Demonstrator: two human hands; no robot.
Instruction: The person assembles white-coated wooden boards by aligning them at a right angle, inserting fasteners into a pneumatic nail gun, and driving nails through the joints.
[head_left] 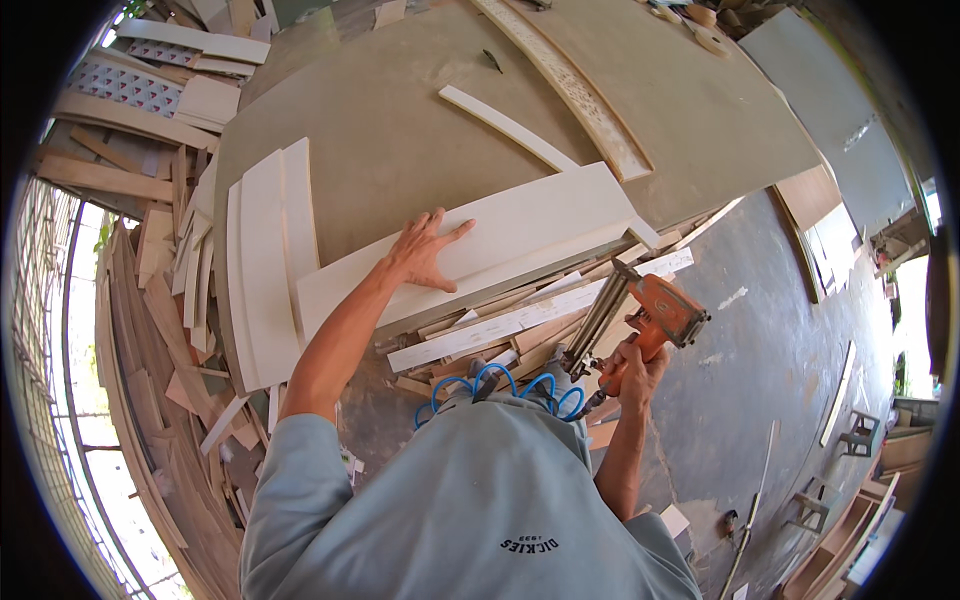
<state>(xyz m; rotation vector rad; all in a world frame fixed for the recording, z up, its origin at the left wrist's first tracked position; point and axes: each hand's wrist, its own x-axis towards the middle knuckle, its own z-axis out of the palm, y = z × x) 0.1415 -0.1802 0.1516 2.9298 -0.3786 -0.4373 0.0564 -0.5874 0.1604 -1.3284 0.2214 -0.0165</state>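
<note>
My left hand (428,252) rests with spread fingers on a long white board (545,215) that lies along the near edge of the worktable (370,110). In my right hand (635,372) is an orange nail gun (660,312), gripped by its handle. Its long dark magazine (600,318) points toward my body, and the tool is held off the table, right of the board's end. A coiled blue air hose (497,372) runs in front of my waist by the tool. Under the board's right end, a narrow white strip (510,128) sticks out at the far side.
More white boards (265,260) lie at the table's left side. A long shallow wooden tray-like piece (575,85) sits toward the back. Wood strips (500,325) are stacked below the near edge. Scrap wood (170,330) piles up at left. Small stools (858,433) stand on the floor at right.
</note>
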